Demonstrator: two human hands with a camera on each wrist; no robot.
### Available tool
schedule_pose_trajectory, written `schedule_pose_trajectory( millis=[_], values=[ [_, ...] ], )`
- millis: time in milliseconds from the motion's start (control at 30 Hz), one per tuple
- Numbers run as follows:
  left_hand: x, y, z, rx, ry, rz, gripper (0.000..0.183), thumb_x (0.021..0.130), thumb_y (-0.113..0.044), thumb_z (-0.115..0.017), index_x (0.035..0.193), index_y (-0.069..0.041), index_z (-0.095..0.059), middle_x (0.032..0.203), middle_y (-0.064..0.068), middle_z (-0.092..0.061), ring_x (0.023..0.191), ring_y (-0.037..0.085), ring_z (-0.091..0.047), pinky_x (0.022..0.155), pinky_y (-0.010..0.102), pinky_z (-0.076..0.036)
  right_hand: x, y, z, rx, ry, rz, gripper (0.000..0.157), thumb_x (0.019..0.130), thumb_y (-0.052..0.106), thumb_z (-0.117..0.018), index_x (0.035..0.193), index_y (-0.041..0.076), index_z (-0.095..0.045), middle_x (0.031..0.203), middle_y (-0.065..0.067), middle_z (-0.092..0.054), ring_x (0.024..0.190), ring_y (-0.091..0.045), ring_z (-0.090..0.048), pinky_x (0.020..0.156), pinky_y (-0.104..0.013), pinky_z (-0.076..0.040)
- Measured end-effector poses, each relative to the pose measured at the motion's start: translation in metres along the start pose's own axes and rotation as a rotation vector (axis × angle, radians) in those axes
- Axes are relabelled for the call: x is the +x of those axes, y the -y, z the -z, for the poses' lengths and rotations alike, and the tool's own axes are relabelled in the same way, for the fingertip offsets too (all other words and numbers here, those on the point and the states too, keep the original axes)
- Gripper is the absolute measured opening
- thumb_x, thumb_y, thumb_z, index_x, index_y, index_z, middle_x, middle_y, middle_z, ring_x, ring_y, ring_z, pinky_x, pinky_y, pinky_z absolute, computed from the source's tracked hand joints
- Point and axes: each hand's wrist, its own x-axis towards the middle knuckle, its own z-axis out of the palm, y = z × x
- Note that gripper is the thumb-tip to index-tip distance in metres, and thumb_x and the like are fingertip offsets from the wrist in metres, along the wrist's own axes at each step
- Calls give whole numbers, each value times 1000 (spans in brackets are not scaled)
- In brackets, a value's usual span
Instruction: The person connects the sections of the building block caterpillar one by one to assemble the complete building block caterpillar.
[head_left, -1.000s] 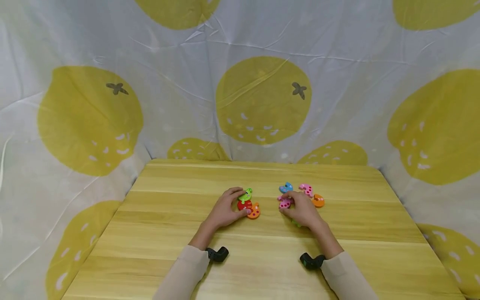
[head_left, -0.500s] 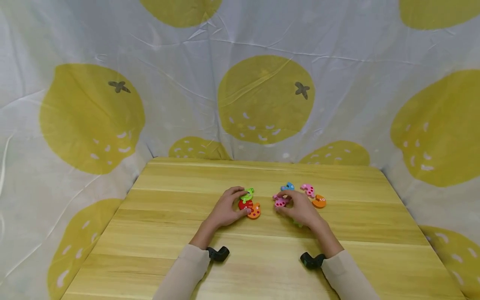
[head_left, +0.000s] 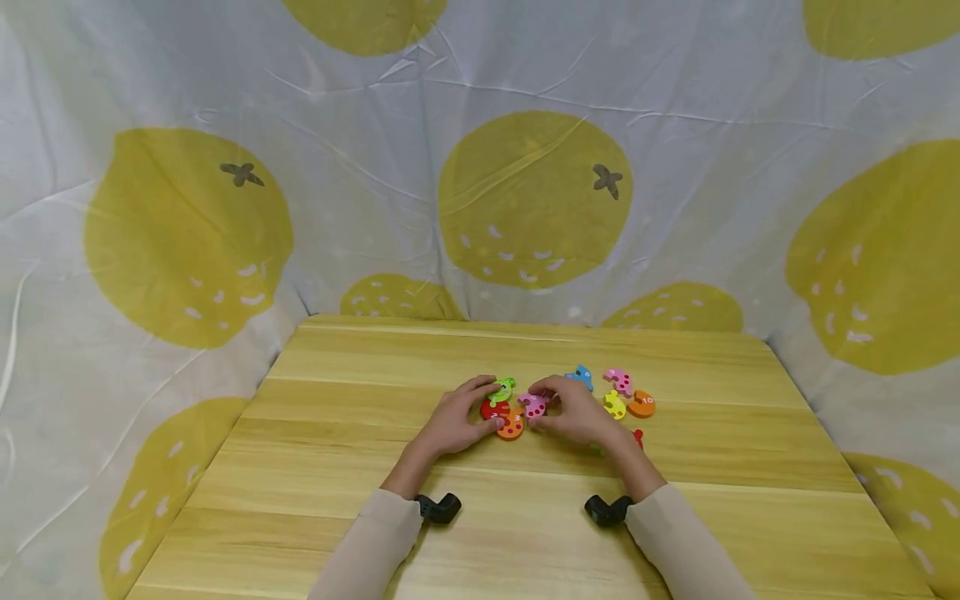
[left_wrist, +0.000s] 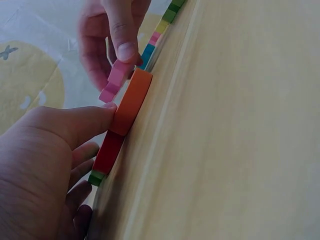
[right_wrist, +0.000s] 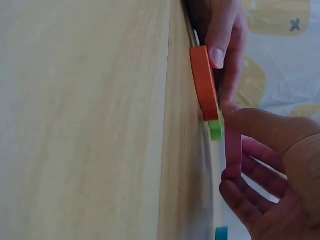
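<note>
Nearest the front edge of the table (head_left: 525, 533) it's just the two sleeves and wrist cameras, bare wood all round them, so the forearms have room to slide.

Mid-table is where it's happening. The left hand (head_left: 450, 421) has its fingers curled around a joined cluster: orange piece (head_left: 512, 426), red piece (head_left: 492, 409) and green piece (head_left: 502, 388), thumb pressed against the orange one's edge. The right hand (head_left: 573, 414) pinches the pink piece (head_left: 535, 404) between thumb and fingers, and in the wrist views it looks lifted a bit off the wood, just beside the orange piece, maybe touching its top edge.

My read: the pink piece is being fitted onto the cluster. I'd keep the left thumb braced so the cluster doesn't skate away, lower the pink piece flat before nudging it in, and line the tab up instead of forcing it. Pressing at a tilt could pop the orange piece loose.

Just past the right hand sit loose ones: yellow piece (head_left: 614, 405), another orange piece (head_left: 642, 404), blue piece (head_left: 582, 377), second pink piece (head_left: 618, 380), plus a red bit (head_left: 637, 437) by the wrist. That side's crowded, so don't sweep the elbow outward. The far edge and both far corners have open wood before the lemon-print cloth (head_left: 525, 200).
</note>
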Motion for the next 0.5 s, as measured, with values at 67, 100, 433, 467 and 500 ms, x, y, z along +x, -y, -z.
schedule_pose_trajectory(
  millis=[67, 100, 433, 467, 500],
  values=[
    [0, 0, 0, 2, -2, -1, 64, 94, -44, -71, 151, -21, -54, 163, -4, -42, 152, 22, -38, 121, 51, -31, 1, 1, -1, 0, 8, 16, 46, 88, 26, -84, 130, 15, -68, 120, 2, -69, 106, -16, -63, 96, -40, -54],
    [0, 0, 0, 0, -2, -2, 64, 94, -44, -71, 151, -20, -54, 163, -4, -42, 152, 22, -38, 120, 51, -31, 1, 2, -1, -2, 13, 22, 45, 89, 25, -83, 130, 16, -68, 122, 2, -69, 107, -16, -63, 97, -41, -54],
    [0, 1, 0, 2, -4, -13, 64, 94, -45, -71, 151, -21, -54, 163, -3, -42, 152, 22, -38, 120, 53, -31, 2, 7, -3, -25, 48, 49, 42, 92, 20, -80, 132, 17, -69, 129, 3, -68, 112, -15, -62, 102, -43, -51],
    [0, 1, 0, 1, -5, -13, 64, 94, -45, -71, 151, -21, -54, 163, -3, -42, 152, 22, -38, 120, 53, -31, 2, 7, -3, -25, 48, 48, 42, 91, 19, -80, 132, 17, -69, 130, 3, -68, 113, -16, -62, 103, -43, -51],
    [0, 1, 0, 2, -5, -12, 64, 94, -46, -71, 151, -21, -54, 162, -3, -42, 152, 22, -39, 120, 53, -31, 1, 8, -4, -27, 47, 51, 42, 91, 19, -80, 132, 17, -69, 130, 3, -68, 114, -16, -62, 103, -44, -51]
  ],
)
